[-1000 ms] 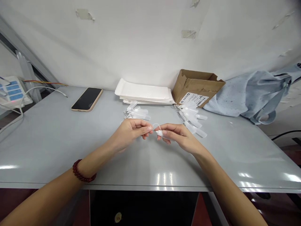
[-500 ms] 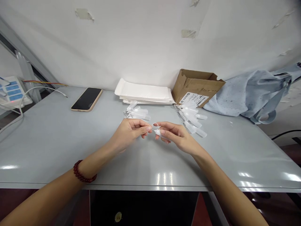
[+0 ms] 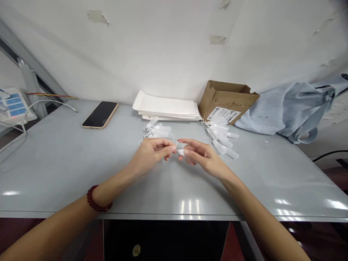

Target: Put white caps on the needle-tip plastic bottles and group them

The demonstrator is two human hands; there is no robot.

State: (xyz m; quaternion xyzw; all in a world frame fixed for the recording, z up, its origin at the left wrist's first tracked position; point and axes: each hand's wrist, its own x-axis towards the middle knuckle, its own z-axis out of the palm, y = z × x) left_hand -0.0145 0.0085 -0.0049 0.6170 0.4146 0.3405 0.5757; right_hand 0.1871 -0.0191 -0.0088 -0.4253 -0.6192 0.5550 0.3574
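Above the middle of the grey table, my two hands meet fingertip to fingertip. The right hand (image 3: 201, 154) pinches a small white plastic piece (image 3: 181, 152), mostly covered by its fingers. From that piece rises a thin white loop (image 3: 179, 143). With thumb and forefinger closed, my left hand (image 3: 156, 150) grips the loop's left end; the exact grip is too small to make out. Behind the left hand lies a pile of translucent white plastic pieces (image 3: 160, 129). A second pile of such pieces (image 3: 221, 137), with thin cords, spreads beyond the right hand.
A stack of white envelopes (image 3: 168, 107) lies against the wall, beside an open cardboard box (image 3: 228, 99). A light blue cloth bag (image 3: 274, 108) rests at the right. To the left are a phone (image 3: 100, 115), a white cable (image 3: 51, 102) and a power strip (image 3: 16, 105).
Both hands stay nearly in place, with small finger movements. The white loop now stands more upright and looks thinner between them.
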